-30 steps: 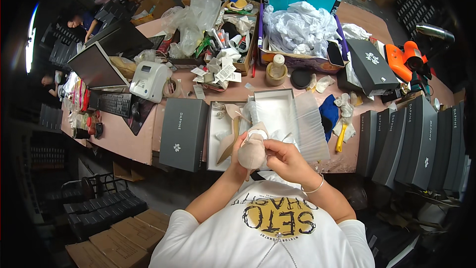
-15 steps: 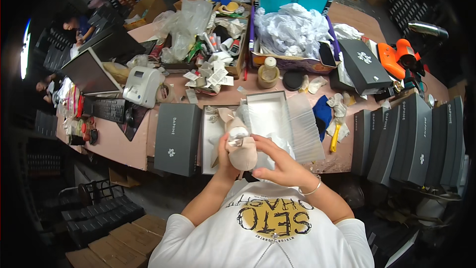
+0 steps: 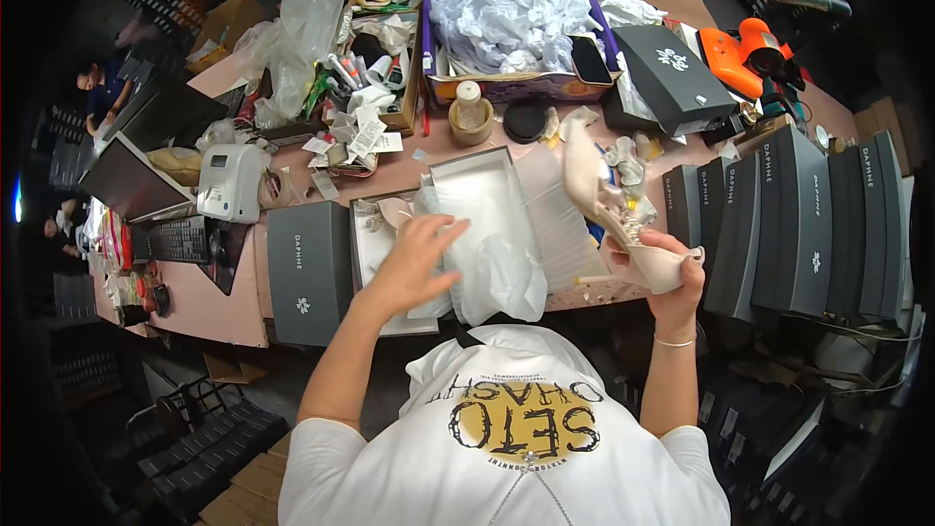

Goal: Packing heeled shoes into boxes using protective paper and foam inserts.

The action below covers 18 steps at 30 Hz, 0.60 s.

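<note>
While the cluttered pink table (image 3: 209, 307) carries everything, attention best kept on its near edge, where the work sits. Open shoe box (image 3: 484, 197), shallow, rectangular, pale grey card inside, set just back from that near edge; flat grey lid (image 3: 309, 271) beside it toward the left edge. White tissue paper (image 3: 499, 271), thin, crumpled and soft, spilling from the box over the near edge. Left hand (image 3: 414, 258) spread flat, grip wide, pressing on the tissue: advisable to smooth the sheet down into the box floor and corners before anything goes in. Right hand (image 3: 672, 278) closed on a beige high-heeled shoe (image 3: 614, 209), grip holding it at the heel end, held clear of the table beyond the box toward the right edge; smooth, stiff upper, slim heel, small ornaments. Better lowered sole-down, ornaments kept off the card wall. Dark upright boxes (image 3: 794, 224) along the right edge.
</note>
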### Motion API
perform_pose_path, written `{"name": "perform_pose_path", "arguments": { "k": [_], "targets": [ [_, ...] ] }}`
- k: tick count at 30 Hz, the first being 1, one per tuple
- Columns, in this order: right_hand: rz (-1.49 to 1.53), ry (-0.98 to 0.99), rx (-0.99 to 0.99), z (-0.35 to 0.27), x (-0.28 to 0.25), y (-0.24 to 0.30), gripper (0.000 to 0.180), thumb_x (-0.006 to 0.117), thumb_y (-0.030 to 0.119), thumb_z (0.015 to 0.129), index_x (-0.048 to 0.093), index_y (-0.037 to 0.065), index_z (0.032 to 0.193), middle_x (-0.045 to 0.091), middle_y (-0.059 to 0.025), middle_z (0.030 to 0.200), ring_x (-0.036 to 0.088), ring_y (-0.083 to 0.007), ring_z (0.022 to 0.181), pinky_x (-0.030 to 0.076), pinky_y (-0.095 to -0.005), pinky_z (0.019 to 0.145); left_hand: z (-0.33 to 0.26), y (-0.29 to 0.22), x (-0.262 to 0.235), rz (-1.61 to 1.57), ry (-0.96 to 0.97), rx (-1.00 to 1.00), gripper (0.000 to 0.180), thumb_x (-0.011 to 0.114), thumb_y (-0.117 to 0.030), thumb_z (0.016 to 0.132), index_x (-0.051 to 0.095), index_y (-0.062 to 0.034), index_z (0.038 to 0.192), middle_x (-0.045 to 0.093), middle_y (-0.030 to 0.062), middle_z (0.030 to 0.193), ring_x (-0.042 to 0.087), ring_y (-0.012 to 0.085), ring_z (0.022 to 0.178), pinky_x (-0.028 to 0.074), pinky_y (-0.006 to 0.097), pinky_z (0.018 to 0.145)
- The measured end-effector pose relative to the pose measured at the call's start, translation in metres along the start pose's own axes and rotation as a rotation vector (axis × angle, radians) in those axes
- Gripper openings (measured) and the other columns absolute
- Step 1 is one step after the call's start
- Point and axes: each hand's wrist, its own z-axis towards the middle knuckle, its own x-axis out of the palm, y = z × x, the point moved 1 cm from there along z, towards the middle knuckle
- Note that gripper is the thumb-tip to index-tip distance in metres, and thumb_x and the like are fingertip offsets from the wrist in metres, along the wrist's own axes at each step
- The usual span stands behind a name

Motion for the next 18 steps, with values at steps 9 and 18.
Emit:
{"name": "perform_pose_path", "arguments": {
  "k": [9,18],
  "targets": [
    [0.114,-0.039,-0.077,-0.035,-0.004,0.006,0.073,0.056,0.051,0.073,0.058,-0.006,0.119,0.057,-0.0317,0.114,0.060,-0.0471,0.100,0.055,-0.0478,0.078,0.068,0.009,0.035,-1.318,-0.209,-0.106,0.035,0.048,-0.005,0.086,0.053,0.0022,0.120,0.064,0.0110,0.106,0.064,0.0230,0.098,0.053,0.036,0.083],
    [0.227,0.094,0.239,0.024,-0.005,-0.078,0.069,0.052,0.045,0.080,0.052,-0.009,0.123,0.057,-0.0276,0.118,0.060,-0.0425,0.103,0.048,-0.0448,0.092,0.071,0.090,0.062,-0.652,-0.921,-0.349,0.045,0.067,-0.016,0.082,0.051,-0.0036,0.122,0.057,0.0135,0.114,0.057,0.0248,0.102,0.048,0.034,0.083]
  ]
}}
